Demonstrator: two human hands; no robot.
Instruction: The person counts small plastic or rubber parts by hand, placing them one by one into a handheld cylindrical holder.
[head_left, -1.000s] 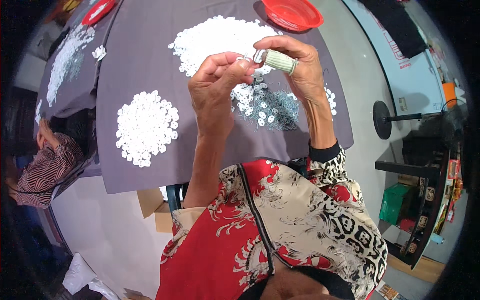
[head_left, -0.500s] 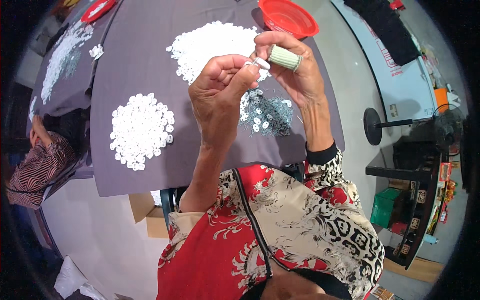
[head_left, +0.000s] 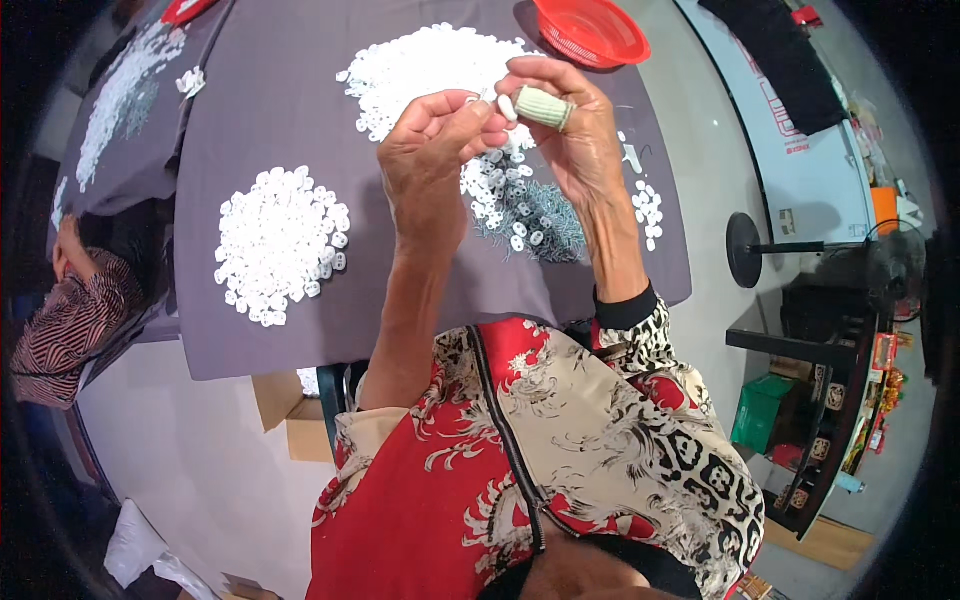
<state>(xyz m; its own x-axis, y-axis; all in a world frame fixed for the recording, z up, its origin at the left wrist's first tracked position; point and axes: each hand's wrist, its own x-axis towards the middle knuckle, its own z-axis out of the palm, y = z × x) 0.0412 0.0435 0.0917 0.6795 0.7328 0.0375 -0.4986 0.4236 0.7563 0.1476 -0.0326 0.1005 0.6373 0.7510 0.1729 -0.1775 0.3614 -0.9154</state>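
My left hand [head_left: 435, 145] is closed, thumb and forefinger pinching a tiny thin piece that is too small to make out. Facing it is my right hand [head_left: 582, 135], its fingertips closed on a small white oval plastic piece [head_left: 507, 108]. A pale green ribbed sleeve [head_left: 543, 107] covers one digit of that hand, apparently the thumb. The fingertips of both hands are close together above the table. Beneath them lie a heap of small grey-green pieces, perhaps hooks [head_left: 550, 225], and scattered white two-hole ovals [head_left: 518, 243].
A large white heap [head_left: 420, 75] lies beyond my hands, a smaller pile of white ovals [head_left: 280, 245] to the left. A red plastic basket [head_left: 595, 35] stands at the far right, near some white pieces [head_left: 648, 215]. Another person's striped sleeve [head_left: 75, 310] shows far left.
My fingertips have drawn slightly apart. The white oval, between both hands before, is now at my right fingertips. The sleeved digit has moved left, and the view has shifted slightly.
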